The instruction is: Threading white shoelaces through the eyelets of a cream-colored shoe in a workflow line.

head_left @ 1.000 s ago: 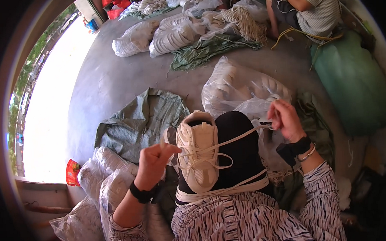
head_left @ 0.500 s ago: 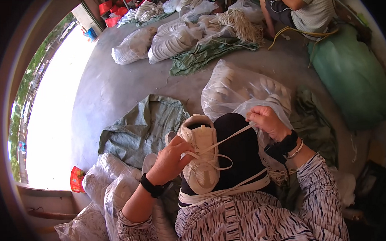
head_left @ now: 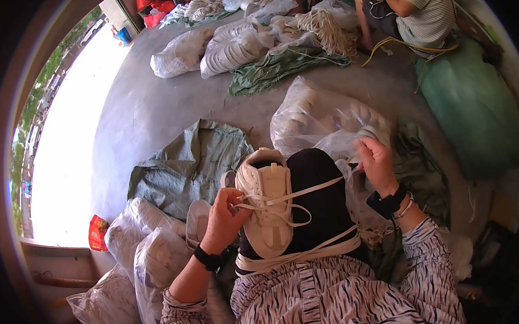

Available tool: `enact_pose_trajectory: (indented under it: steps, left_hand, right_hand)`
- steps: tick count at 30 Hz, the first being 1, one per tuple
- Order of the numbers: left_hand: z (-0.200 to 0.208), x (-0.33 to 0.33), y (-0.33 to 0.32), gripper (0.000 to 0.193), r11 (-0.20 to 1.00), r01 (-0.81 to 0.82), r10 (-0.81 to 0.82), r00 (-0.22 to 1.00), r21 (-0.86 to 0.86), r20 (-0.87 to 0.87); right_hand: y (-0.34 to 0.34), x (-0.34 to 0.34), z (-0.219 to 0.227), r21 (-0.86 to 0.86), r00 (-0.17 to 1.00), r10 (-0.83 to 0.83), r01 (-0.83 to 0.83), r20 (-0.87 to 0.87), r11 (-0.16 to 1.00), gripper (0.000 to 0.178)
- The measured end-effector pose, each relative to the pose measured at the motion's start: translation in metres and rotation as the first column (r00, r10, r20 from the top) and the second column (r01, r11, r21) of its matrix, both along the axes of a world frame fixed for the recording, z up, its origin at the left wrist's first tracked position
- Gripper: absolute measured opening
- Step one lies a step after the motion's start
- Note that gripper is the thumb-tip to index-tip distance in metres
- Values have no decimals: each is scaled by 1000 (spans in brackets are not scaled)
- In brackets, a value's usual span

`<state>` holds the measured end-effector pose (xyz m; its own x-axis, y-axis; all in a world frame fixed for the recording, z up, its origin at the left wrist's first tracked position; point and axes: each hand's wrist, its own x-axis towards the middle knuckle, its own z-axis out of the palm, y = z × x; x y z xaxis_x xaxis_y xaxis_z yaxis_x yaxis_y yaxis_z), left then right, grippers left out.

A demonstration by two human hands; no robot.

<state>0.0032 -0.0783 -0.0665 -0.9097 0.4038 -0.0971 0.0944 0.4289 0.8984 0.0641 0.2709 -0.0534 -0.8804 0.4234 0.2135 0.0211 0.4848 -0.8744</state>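
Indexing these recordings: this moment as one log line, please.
Left hand: pinching lace beside shoe | Right hand: curled, lace leading toward it | Shoe: beige, top up, on black fabric | Rest: bagged shoes on floor

Cream shoe (head_left: 274,187); dark-streaked pale shirt (head_left: 338,293); green sack (head_left: 469,109).

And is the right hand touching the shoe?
Apart. The head view shows the right hand off to the right of the cream shoe, with part of the black covering visible between them.
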Motion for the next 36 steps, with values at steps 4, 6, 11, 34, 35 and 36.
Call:
enact_pose_trajectory:
  steps: [4,6,11,34,35,36]
  left_hand:
    - [-9,2,-7,23,998,-15,10,995,60,95]
    - [-11,-6,-11,21,998,22,-28,992,55,123]
    - [-1,-12,-10,15,977,135,-164,970,-164,-180]
    - [66,-104,-121,9,618,-406,203,910,673,362]
    - [65,-100,-116,9,621,-404,199,910,671,364]
    - [66,-94,-108,9,665,-464,279,881,585,381]
  right_hand:
    - [-81,21,47,-500,725,656,-498,208,709,20]
    - [-100,26,36,-227,627,727,-692,279,685,20]
    - [-101,22,15,69,607,671,-762,426,644,18]
    - [-105,0,14,219,697,710,-712,99,667,8]
    - [-101,-2,16,217,700,707,-709,99,671,8]
    - [-96,-3,21,47,765,642,-644,42,764,8]
